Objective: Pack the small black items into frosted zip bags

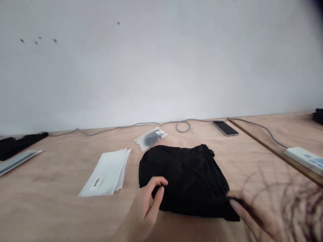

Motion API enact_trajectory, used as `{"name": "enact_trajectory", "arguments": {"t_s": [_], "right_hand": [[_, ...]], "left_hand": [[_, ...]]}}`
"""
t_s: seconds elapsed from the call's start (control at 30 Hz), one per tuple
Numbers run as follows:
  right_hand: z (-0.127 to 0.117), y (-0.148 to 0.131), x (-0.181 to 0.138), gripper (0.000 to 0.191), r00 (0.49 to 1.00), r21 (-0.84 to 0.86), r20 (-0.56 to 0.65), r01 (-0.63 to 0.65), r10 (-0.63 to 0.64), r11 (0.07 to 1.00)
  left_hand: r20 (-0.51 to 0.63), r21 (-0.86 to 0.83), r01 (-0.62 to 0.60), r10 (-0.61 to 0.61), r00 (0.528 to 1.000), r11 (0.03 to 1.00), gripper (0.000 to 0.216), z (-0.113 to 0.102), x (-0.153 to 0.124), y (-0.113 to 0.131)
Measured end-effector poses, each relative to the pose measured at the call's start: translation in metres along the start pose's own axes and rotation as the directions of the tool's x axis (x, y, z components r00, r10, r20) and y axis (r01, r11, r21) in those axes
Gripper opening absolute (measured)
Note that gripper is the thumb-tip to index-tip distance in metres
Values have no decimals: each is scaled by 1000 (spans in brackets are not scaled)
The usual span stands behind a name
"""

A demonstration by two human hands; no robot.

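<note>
A folded black garment (pixel 186 174) lies on the wooden table (pixel 55 208) in front of me. My left hand (pixel 145 211) rests at its near left edge, thumb and forefinger curled onto the cloth in a pinch. My right hand (pixel 252 215) is at the garment's near right corner, fingertips touching or gripping the fabric; it is blurred and partly veiled by loose strands of hair. To the left of the garment lies a stack of flat white plastic bags (pixel 107 173) with a barcode label.
A small clear bag with something dark inside (pixel 150 137) lies beyond the garment. A phone (pixel 225 128) and grey cable (pixel 183 126) sit by the white wall. A white power strip (pixel 304 158) is at right. Dark cloth (pixel 17 143) and a flat bag (pixel 15 160) lie far left.
</note>
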State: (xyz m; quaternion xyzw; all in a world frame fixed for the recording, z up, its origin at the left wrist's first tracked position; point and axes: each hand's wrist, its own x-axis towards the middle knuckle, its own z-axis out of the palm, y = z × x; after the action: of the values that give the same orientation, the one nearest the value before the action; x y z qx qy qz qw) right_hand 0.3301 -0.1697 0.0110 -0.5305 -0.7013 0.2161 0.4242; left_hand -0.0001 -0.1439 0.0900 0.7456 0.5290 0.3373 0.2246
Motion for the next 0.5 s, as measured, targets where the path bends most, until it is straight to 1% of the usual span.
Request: {"name": "enact_trajectory", "arguments": {"t_s": [0.03, 0.07, 0.1, 0.13, 0.2, 0.27, 0.33, 0.37, 0.4, 0.43, 0.47, 0.5], "right_hand": [[-1, -7, 17, 32, 1000, -11, 5, -31, 31, 999], [0, -11, 35, 27, 996, -32, -62, -62, 60, 998], [3, -13, 52, 25, 996, -54, -63, -74, 70, 996], [9, -11, 68, 26, 998, -93, -49, -39, 34, 995], [21, -3, 94, 29, 999, -243, -22, 31, -38, 970], [31, 4, 112, 32, 995, -442, -2, 90, -101, 893], [36, 3, 120, 37, 991, -579, 0, 108, -132, 808], [38, -1, 119, 40, 989, -621, -13, 105, -144, 777], [39, -8, 117, 43, 986, -647, -35, 100, -161, 756], [40, -15, 112, 46, 981, -659, -52, 109, -189, 744], [43, -22, 106, 49, 973, -662, -48, 138, -225, 736], [46, -27, 100, 52, 965, -650, -20, 187, -263, 736]], "left_hand": [[-23, -34, 24, -25, 999, 999, 23, 3, 15, 1], [-19, -59, 39, -40, 999, 997, 24, 7, 32, 0], [0, -64, 46, -46, 999, 997, 24, 10, 49, -2], [-1, -55, 38, -38, 999, 998, 23, 14, 65, -5], [16, 11, 21, -22, 1000, 1000, 22, 21, 92, -14], [29, 136, 26, -30, 999, 990, 24, 27, 109, -22], [8, 244, 48, -52, 999, 969, 26, 30, 116, -24], [-25, 279, 54, -49, 998, 959, 28, 31, 115, -22], [-66, 302, 40, -20, 998, 953, 31, 33, 112, -17], [-99, 319, -4, 38, 994, 948, 34, 34, 106, -12], [-101, 340, -82, 123, 987, 937, 37, 37, 99, -6], [-66, 355, -183, 220, 973, 917, 40, 41, 91, -1]]}}
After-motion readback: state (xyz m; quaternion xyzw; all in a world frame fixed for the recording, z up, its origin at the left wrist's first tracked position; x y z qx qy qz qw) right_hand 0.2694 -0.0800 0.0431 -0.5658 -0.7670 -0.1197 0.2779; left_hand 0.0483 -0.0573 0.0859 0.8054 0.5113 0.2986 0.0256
